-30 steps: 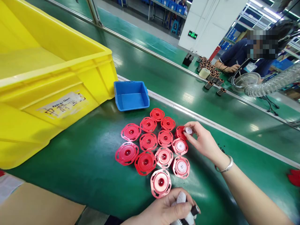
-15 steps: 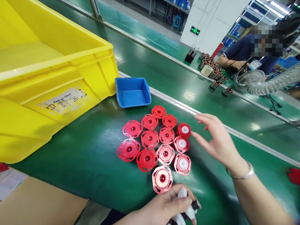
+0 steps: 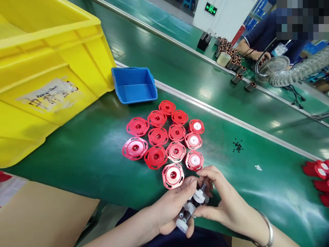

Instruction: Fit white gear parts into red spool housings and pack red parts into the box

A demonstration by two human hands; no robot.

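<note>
My left hand (image 3: 177, 202) is wrapped round several white gears (image 3: 190, 207) with dark shafts, low in the middle of the view. Beside it, my right hand (image 3: 217, 192) has its thumb and fingers closing on a gear at the right of the same bunch. Just beyond my hands, several red round housings (image 3: 158, 136) stand on the green table. Three of them, along the right side, hold a white gear (image 3: 194, 160). The nearest red housing (image 3: 173, 175) is right by my left fingertips.
A big yellow crate (image 3: 59, 68) stands at the left, a blue bin (image 3: 135, 85) beside it. Small black bits (image 3: 238, 145) and more red parts (image 3: 320, 169) lie to the right. Across the rail (image 3: 205, 109), a person works near copper-wound parts (image 3: 228, 51).
My right hand has come down and left from beside the red housings to the gears in my left hand. The camera view has shifted, showing the black bits and red parts at the right.
</note>
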